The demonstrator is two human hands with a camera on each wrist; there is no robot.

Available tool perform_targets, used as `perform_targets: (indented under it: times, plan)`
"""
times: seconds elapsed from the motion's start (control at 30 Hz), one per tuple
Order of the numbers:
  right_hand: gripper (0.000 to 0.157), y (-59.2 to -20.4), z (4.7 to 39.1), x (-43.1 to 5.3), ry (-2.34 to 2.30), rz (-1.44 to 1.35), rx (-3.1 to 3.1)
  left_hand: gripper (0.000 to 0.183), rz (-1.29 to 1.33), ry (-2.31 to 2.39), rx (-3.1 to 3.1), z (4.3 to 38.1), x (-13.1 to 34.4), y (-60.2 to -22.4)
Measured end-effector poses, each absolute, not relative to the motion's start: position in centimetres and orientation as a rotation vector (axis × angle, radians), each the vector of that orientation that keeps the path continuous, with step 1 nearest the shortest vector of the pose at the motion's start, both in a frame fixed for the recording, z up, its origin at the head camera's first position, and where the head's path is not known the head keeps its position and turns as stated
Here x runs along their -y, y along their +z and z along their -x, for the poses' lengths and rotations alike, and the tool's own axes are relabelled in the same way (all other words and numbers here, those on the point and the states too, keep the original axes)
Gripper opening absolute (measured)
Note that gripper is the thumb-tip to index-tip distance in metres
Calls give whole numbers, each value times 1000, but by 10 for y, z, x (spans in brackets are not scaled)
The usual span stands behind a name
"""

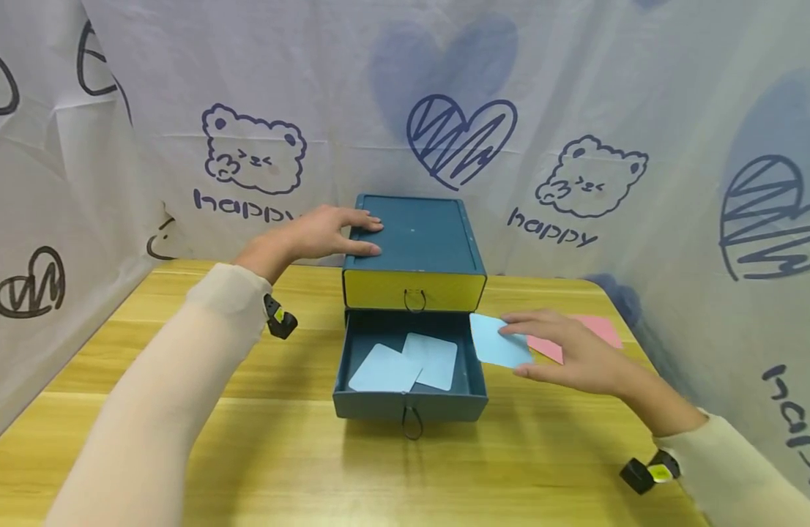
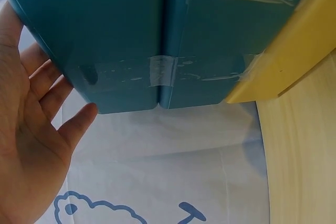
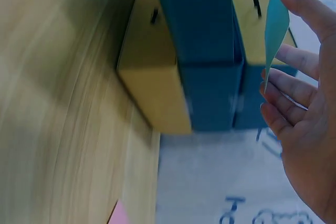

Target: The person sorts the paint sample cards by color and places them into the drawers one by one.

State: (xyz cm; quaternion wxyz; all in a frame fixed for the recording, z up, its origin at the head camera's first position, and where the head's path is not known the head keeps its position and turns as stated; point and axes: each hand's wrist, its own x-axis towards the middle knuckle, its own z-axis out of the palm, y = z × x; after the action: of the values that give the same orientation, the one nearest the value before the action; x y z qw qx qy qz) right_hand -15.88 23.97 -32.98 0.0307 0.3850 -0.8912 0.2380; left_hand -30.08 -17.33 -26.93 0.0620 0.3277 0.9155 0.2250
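Observation:
A small drawer box (image 1: 414, 233) with a dark blue top and a yellow upper drawer (image 1: 379, 290) stands on the table. My left hand (image 1: 322, 230) rests on the left edge of its top, fingers extended, also seen along the box edge in the left wrist view. Below the yellow drawer, a dark blue drawer (image 1: 444, 408) is pulled out. Two light blue cards, one on the left (image 1: 381, 368) and one on the right (image 1: 439, 357), lie overlapping inside it. At its right side my right hand (image 1: 573, 357) pinches another light blue card (image 1: 493, 342) between thumb and fingers, edge-on in the right wrist view (image 3: 275, 24).
Pink cards (image 1: 599, 329) lie on the wooden table (image 1: 273, 454), partly behind my right hand. The right wrist view shows another yellow drawer (image 3: 152, 85) beneath the blue one. A white printed cloth (image 1: 352, 95) hangs behind and at both sides.

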Motion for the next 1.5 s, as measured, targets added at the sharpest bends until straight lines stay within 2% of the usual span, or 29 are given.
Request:
perform_targets:
  times: [0.53, 0.77, 1.17, 1.4, 1.5]
  plan:
    - [48, -329, 168, -171, 490, -1525, 2687, 71, -990, 717, -2753, 301, 166, -273]
    - [37, -338, 169, -157, 383, -1526, 2560, 70, -1005, 738, -2741, 296, 161, -272]
    - [24, -321, 123, -165, 692, -1371, 2578, 71, -985, 743, -2740, 296, 168, -269]
    - [20, -323, 94, -167, 938, -1525, 2475, 70, -970, 735, -2741, 298, 173, -268]
    - [22, -331, 84, -164, 1179, -1554, 2617, 69, -968, 741, -2747, 299, 174, -267]
